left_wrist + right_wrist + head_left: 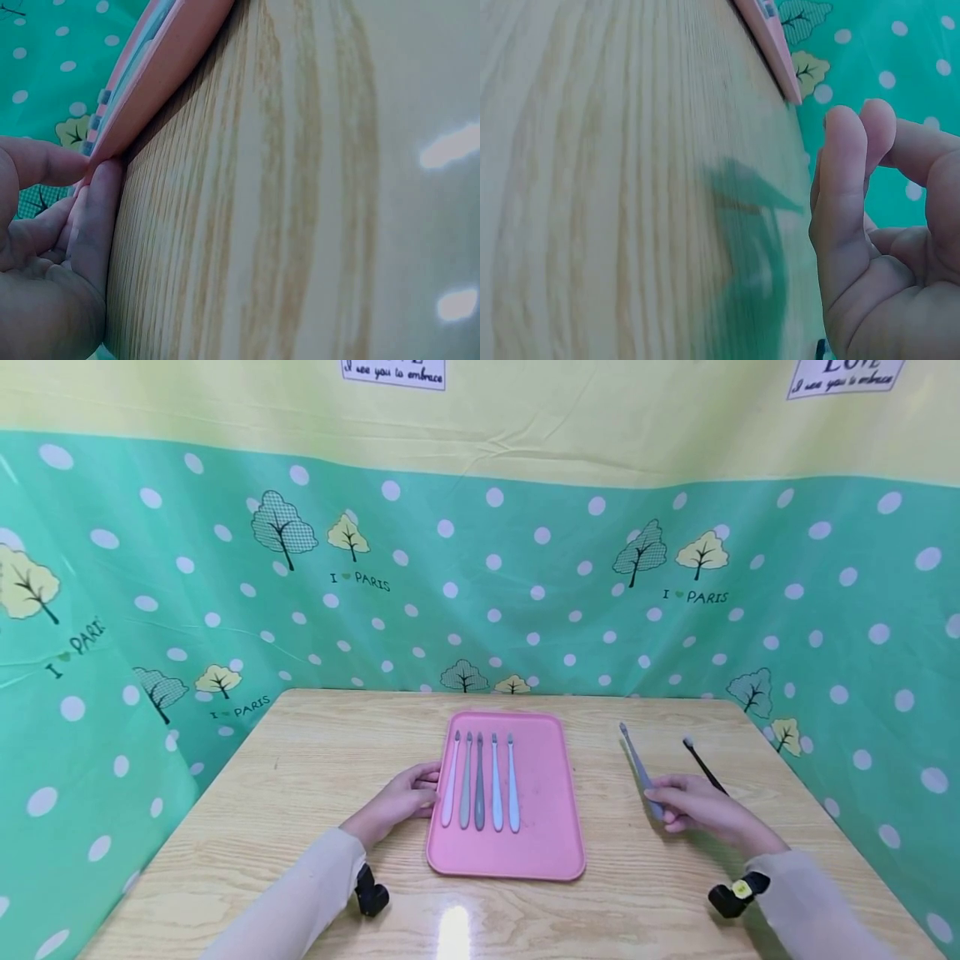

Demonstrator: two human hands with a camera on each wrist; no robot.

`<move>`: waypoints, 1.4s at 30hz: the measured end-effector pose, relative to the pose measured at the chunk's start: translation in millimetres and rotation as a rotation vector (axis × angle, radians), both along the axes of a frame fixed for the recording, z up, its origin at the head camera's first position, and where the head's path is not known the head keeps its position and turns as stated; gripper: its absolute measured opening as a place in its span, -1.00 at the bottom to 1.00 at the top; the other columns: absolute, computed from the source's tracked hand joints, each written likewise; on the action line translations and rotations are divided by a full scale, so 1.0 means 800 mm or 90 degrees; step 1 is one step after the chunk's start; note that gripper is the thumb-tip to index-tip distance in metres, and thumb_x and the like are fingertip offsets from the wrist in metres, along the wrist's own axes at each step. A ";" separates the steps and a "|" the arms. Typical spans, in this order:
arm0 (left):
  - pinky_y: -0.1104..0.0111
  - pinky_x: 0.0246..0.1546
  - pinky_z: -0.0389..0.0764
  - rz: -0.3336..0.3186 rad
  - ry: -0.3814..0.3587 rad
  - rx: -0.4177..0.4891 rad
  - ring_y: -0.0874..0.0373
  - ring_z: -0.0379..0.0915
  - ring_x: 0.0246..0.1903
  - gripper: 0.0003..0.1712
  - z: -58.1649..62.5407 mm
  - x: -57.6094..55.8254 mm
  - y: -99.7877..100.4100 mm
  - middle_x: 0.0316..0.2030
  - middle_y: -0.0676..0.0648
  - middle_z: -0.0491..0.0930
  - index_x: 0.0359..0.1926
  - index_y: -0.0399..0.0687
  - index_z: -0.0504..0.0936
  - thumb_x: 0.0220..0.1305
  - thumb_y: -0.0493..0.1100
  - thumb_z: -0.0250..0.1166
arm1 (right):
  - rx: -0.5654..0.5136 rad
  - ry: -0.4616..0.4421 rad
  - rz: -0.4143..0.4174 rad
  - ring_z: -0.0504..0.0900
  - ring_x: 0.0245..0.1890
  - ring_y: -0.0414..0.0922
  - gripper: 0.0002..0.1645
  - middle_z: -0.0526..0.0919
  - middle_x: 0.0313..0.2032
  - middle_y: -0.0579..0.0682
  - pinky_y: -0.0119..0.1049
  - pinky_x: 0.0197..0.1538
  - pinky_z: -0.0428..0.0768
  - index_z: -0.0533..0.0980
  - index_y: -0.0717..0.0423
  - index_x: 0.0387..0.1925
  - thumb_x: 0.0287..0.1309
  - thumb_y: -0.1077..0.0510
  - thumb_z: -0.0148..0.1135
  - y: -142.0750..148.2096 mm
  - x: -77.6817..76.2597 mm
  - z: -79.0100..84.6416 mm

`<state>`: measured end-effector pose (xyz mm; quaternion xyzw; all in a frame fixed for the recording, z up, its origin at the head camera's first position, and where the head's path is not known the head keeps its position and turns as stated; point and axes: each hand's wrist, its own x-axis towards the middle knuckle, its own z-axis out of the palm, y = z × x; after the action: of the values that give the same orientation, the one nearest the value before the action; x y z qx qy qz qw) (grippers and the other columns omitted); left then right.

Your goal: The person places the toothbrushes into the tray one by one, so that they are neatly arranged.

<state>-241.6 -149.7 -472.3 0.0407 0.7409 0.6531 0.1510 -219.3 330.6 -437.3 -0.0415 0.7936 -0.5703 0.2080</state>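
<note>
A pink tray (540, 852) lies on the table, with several toothbrushes (480, 785) in pink, grey and pale blue side by side on its left half, heads away from me. My left hand (397, 802) pinches the tray's left rim between thumb and fingers, as the left wrist view also shows. Right of the tray, my right hand (697, 808) pinches a blue-grey toothbrush (634, 758) near the bottom of its handle; its head points away. In the right wrist view that toothbrush is hidden behind the fingers. Just beyond the right hand lies a black toothbrush (703, 762), its lower end covered.
The wooden table (330, 743) extends to both sides of the tray. A green dotted curtain (525, 610) hangs behind the table and along its left and right sides. A black wrist camera (371, 893) is strapped to the left wrist, another (731, 900) to the right.
</note>
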 end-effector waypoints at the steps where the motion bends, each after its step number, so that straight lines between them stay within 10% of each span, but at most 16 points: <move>1: 0.20 -0.01 0.71 0.000 0.001 -0.004 -0.04 0.46 0.05 -0.26 0.000 0.000 0.000 0.16 -0.28 0.38 0.46 -0.28 0.24 0.27 -0.39 0.21 | -0.001 0.000 0.001 0.51 -0.48 -0.22 -0.21 0.51 -0.45 -0.01 -0.37 -0.34 0.73 0.10 0.64 0.33 0.46 0.06 0.10 -0.002 0.000 0.000; 42: 0.20 -0.03 0.72 0.008 0.002 -0.001 -0.05 0.47 0.06 -0.26 0.000 0.001 0.001 0.17 -0.28 0.39 0.46 -0.28 0.25 0.26 -0.40 0.22 | -0.091 -0.049 0.041 0.61 -0.48 -0.22 -0.30 0.60 -0.41 0.03 -0.42 -0.38 0.71 0.27 0.54 0.26 0.35 0.07 0.24 -0.129 -0.005 -0.006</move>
<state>-240.8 -149.1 -472.7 0.0371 0.7421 0.6532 0.1458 -223.3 227.1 -441.8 -0.0601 0.7407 -0.6195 0.2531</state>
